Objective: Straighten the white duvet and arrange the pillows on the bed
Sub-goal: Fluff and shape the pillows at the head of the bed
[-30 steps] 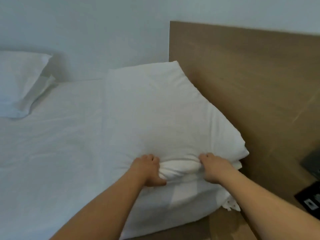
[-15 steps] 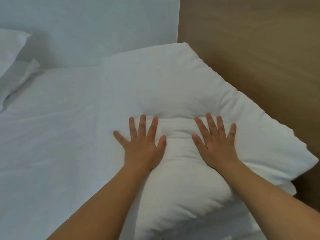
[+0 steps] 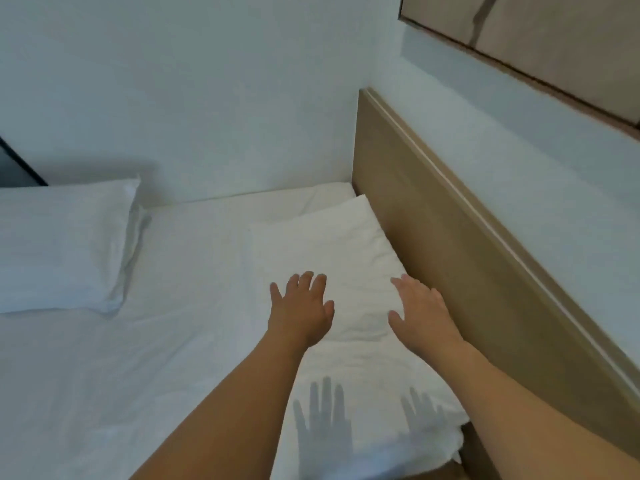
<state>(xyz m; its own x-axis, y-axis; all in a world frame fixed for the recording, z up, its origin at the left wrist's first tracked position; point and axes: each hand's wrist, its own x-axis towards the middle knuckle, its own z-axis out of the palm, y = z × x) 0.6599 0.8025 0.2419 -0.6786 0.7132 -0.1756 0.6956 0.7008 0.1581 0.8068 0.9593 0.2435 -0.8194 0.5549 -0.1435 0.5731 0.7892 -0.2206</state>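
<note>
A white pillow [image 3: 346, 251] lies flat on the bed against the wooden headboard [image 3: 450, 265]. My left hand [image 3: 301, 310] and my right hand [image 3: 420, 313] hover above the pillow, fingers spread, holding nothing; their shadows fall on its near end. A second white pillow [image 3: 59, 247] lies at the left side of the bed, away from the headboard. The white bedding [image 3: 121, 375] covers the mattress with light wrinkles.
A white wall [image 3: 207, 98] runs along the far side of the bed. A framed panel [image 3: 540, 39] hangs on the wall above the headboard. A dark edge [image 3: 17, 161] shows at the far left.
My hands gripped the pillow's near edge, then pressed flat on it, and now have lifted off. The view has pulled back and up, showing the second pillow fully.
</note>
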